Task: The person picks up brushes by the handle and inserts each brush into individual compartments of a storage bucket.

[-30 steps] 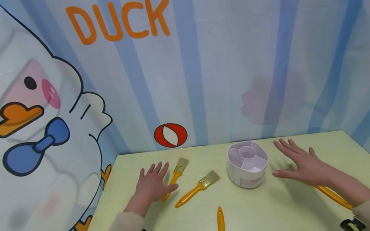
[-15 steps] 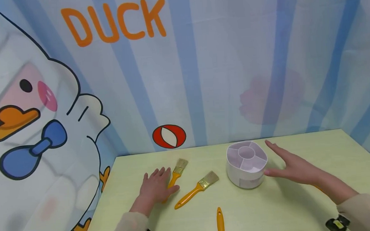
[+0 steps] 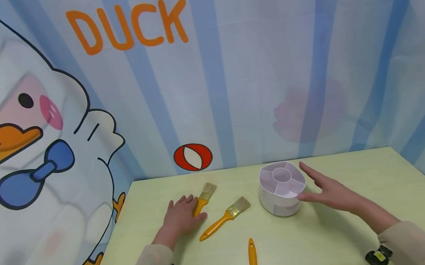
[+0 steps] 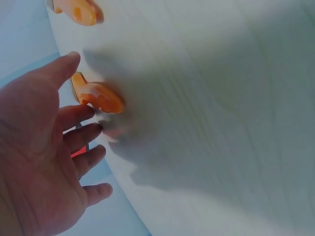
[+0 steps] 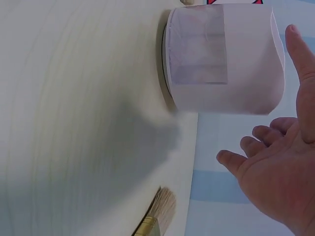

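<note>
My left hand (image 3: 182,217) hovers palm down over the orange handle of a flat paintbrush (image 3: 207,191) at the table's left. In the left wrist view its fingers (image 4: 83,140) are loosely bent beside the brush handle (image 4: 103,98); contact cannot be told. On the right, my right hand (image 3: 334,194) is spread beside a white round divided organizer (image 3: 283,206), thumb near its front rim. The right wrist view shows that hand (image 5: 280,182) just past the organizer (image 5: 251,59), not gripping it. A second paintbrush (image 3: 225,218) lies between the left hand and the organizer.
An orange handle (image 3: 252,255) lies at the front middle, cut off by the frame. Another paintbrush (image 5: 156,214) is below the right hand, hidden by the arm in the head view. Behind the pale wooden table (image 3: 364,173) hangs a printed duck curtain (image 3: 253,87).
My right hand has moved left, closer to the organizer. The left hand has come down and rightward over the handle of the left paintbrush, covering most of it.
</note>
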{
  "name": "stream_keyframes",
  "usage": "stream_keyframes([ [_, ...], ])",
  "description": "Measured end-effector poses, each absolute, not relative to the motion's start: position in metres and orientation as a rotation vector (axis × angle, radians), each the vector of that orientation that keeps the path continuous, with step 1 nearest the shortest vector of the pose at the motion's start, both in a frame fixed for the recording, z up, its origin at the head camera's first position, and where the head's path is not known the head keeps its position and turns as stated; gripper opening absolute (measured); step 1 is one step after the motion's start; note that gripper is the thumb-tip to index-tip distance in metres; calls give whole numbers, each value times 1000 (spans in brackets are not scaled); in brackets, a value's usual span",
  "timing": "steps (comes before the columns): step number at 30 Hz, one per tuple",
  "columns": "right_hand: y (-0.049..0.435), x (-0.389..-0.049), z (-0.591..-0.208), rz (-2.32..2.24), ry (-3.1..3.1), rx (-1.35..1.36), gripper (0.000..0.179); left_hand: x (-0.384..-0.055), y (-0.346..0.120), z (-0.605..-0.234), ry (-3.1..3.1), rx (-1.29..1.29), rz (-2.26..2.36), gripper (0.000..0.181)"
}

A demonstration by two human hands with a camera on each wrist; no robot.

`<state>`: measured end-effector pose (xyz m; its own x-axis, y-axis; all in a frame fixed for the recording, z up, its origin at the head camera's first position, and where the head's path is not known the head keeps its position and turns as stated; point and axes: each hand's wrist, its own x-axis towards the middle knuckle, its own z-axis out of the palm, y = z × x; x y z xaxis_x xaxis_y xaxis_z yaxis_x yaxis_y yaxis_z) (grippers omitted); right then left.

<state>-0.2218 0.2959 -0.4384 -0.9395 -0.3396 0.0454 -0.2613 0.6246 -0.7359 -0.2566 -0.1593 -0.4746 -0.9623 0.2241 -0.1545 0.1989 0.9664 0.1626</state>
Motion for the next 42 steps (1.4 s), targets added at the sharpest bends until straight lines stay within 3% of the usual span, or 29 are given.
stream_keyframes([
  [42, 289, -229, -449, -1468, 2530, -515, 106, -264, -162, -490, 2977, 634, 628, 38],
])
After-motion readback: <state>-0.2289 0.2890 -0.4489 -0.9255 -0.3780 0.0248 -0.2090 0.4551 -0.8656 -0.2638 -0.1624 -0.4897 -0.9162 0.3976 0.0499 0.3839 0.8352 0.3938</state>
